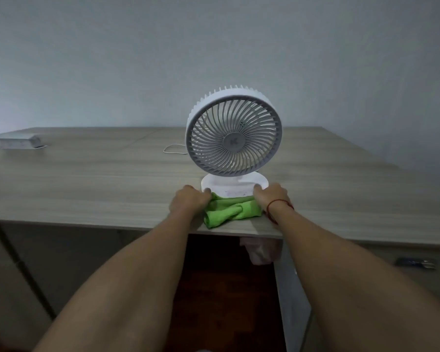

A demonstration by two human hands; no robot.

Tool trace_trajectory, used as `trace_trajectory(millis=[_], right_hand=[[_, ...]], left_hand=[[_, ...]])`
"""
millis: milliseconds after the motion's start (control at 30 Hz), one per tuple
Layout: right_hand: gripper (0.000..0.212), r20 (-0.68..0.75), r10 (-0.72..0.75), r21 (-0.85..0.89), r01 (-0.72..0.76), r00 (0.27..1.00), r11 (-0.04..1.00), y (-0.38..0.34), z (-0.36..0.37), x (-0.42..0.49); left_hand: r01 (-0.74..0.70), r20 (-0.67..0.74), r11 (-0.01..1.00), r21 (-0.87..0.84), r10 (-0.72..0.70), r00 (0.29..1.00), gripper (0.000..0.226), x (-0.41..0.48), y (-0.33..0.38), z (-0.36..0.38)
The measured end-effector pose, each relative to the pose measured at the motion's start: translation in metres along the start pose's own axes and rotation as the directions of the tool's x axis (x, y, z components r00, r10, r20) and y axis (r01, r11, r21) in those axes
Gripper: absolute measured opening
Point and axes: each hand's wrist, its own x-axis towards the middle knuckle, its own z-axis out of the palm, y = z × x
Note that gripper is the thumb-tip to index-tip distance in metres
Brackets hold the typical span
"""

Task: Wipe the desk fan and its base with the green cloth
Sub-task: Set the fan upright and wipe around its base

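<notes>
— Which way does the white round desk fan with the grey spiral grille face?

— Toward the camera, upright on its white oval base near the front edge of the pale wood-grain surface.

— And the crumpled bright green cloth?

— Bunched just before the base, touching it, its long axis running left to right.

— The hands?

— The left hand has its grip closed on the cloth's left end; the right hand (red string at the wrist) pinches the right end. The cloth spans between them.
</notes>
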Motion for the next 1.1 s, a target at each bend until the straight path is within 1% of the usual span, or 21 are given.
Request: trace_trajectory(millis=[67, 133, 200, 233, 267, 300, 333, 400, 467, 500, 533, 567, 600, 633, 667, 733, 800, 833, 967, 1033, 1100], right_hand=[[0.063, 0.126, -0.029, -0.015, 0.031, 0.992, 0.999, -0.004, -0.005, -0.011], [0.07, 0.232, -0.053, -0.05, 0.067, 0.971, 0.996, -0.008, -0.01, -0.021], [0.075, 0.28, -0.047, -0.072, 0.07, 0.959, 0.995, -0.009, -0.011, -0.026], [0.076, 0.313, -0.04, -0.078, 0.068, 0.949, 0.995, -0.01, -0.011, -0.027], [0.076, 0.338, -0.039, -0.081, 0.071, 0.94, 0.994, -0.009, -0.011, -0.029], [0.072, 0.369, -0.046, -0.077, 0.08, 0.928, 0.994, -0.008, -0.009, -0.029], [0.06, 0.364, -0.063, -0.049, 0.087, 0.929, 0.995, -0.008, -0.008, -0.029], [0.012, 0.317, -0.109, 0.047, 0.099, 0.942, 0.994, -0.008, -0.005, -0.029], [0.031, 0.297, -0.112, 0.146, 0.071, 0.948, 0.987, -0.005, 0.0, -0.027], [0.029, 0.29, -0.109, 0.206, 0.049, 0.951, 0.977, -0.005, 0.001, -0.028], [0.02, 0.286, -0.112, 0.24, 0.042, 0.952, 0.97, -0.004, 0.003, -0.028], [0.035, 0.302, -0.104, 0.261, 0.023, 0.948, 0.965, -0.002, 0.005, -0.027], [0.064, 0.323, -0.113, 0.268, 0.024, 0.94, 0.963, 0.0, 0.007, -0.024], [0.083, 0.339, -0.113, 0.269, 0.018, 0.934, 0.963, 0.001, 0.008, -0.021], [0.087, 0.337, -0.126, 0.265, 0.035, 0.933, 0.964, 0.002, 0.01, -0.016], [0.074, 0.321, -0.149, 0.276, 0.058, 0.935, 0.959, 0.002, 0.011, -0.017], [0.064, 0.246, -0.166, 0.307, 0.086, 0.955, 0.948, 0.002, 0.011, -0.021], [0.059, 0.2, -0.173, 0.317, 0.104, 0.964, 0.943, 0.002, 0.011, -0.024], [0.04, 0.017, -0.208, 0.288, 0.194, 0.978, 0.938, 0.009, 0.01, -0.021], [0.034, -0.03, -0.203, 0.259, 0.204, 0.979, 0.944, 0.013, 0.008, -0.015], [0.032, -0.056, -0.197, 0.227, 0.205, 0.979, 0.952, 0.018, 0.005, -0.005]], left_hand=[[-0.047, 0.108, 0.996, 0.072, 0.039, 0.993, 0.084, -0.012, 0.007, -0.003], [-0.088, 0.193, 0.989, 0.121, 0.063, 0.979, 0.088, -0.023, 0.013, -0.005], [-0.121, 0.219, 0.979, 0.166, 0.083, 0.972, 0.078, -0.031, 0.015, -0.003], [-0.123, 0.214, 0.98, 0.158, 0.088, 0.973, 0.072, -0.034, 0.013, -0.003], [-0.119, 0.207, 0.985, 0.126, 0.091, 0.974, 0.066, -0.036, 0.011, -0.003], [-0.108, 0.194, 0.993, 0.056, 0.095, 0.976, 0.061, -0.036, 0.008, -0.003], [-0.095, 0.177, 0.994, -0.049, 0.102, 0.979, 0.055, -0.036, 0.005, -0.002], [-0.092, 0.107, 0.956, -0.278, 0.126, 0.986, 0.044, -0.036, 0.001, -0.001], [-0.079, 0.066, 0.893, -0.443, 0.12, 0.991, 0.042, -0.039, -0.002, 0.001], [-0.06, 0.075, 0.863, -0.502, 0.112, 0.991, 0.043, -0.04, -0.003, 0.002], [-0.033, 0.1, 0.834, -0.551, 0.105, 0.989, 0.042, -0.041, -0.005, 0.003], [-0.01, 0.128, 0.804, -0.594, 0.106, 0.986, 0.037, -0.042, -0.005, 0.004], [0.019, 0.16, 0.778, -0.628, 0.105, 0.982, 0.032, -0.044, -0.005, 0.004], [0.042, 0.184, 0.751, -0.659, 0.106, 0.977, 0.028, -0.044, -0.004, 0.004], [0.063, 0.197, 0.724, -0.687, 0.103, 0.975, 0.027, -0.043, -0.004, 0.004], [0.108, 0.228, 0.661, -0.742, 0.098, 0.969, 0.037, -0.041, -0.001, 0.003], [0.165, 0.281, 0.599, -0.784, 0.106, 0.954, 0.047, -0.041, 0.003, 0.004], [0.166, 0.287, 0.596, -0.786, 0.113, 0.951, 0.049, -0.042, 0.006, 0.005], [0.048, 0.181, 0.691, -0.721, 0.122, 0.976, 0.052, -0.046, 0.018, 0.018], [0.005, 0.157, 0.704, -0.711, 0.152, 0.976, 0.051, -0.043, 0.024, 0.028], [-0.038, 0.12, 0.712, -0.702, 0.171, 0.978, 0.046, -0.037, 0.028, 0.038]])
